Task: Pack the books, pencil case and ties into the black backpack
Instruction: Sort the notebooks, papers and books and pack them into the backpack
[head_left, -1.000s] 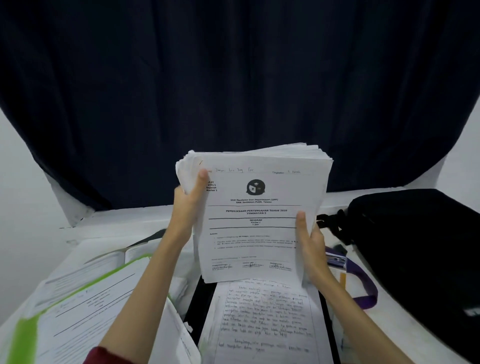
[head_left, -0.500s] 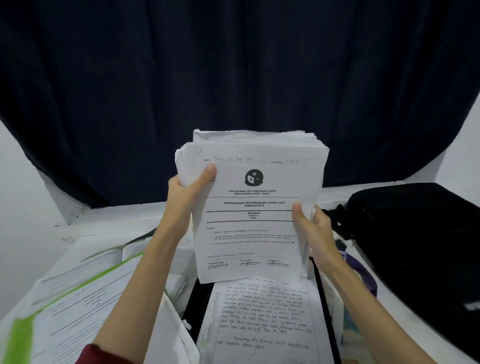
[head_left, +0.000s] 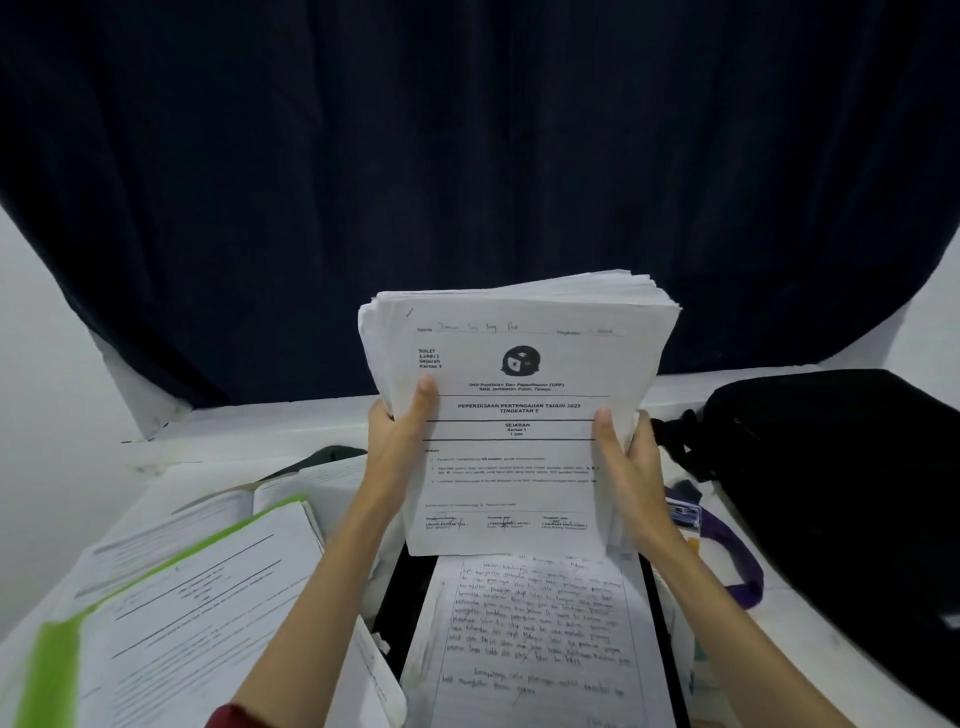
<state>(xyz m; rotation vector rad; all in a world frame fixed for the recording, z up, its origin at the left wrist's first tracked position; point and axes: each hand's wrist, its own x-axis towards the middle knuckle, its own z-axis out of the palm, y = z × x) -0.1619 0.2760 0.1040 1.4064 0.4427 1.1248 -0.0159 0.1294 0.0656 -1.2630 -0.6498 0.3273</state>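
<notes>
I'm seeing my left hand (head_left: 397, 447) sliding down the thick white stack of exam papers (head_left: 519, 415); my right hand (head_left: 631, 467) is gripping too, left of the black fabric backpack (head_left: 831, 493). I'm thinking: square edges first.

Dim, cool light — edges bowed, soft

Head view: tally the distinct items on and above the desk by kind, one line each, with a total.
Held stack of exam papers, gripped by left hand and right hand: 1
Handwritten sheet: 1
Green-edged booklet: 1
Open book: 1
Black backpack: 1
Purple lanyard with card: 1
Total: 6
</notes>
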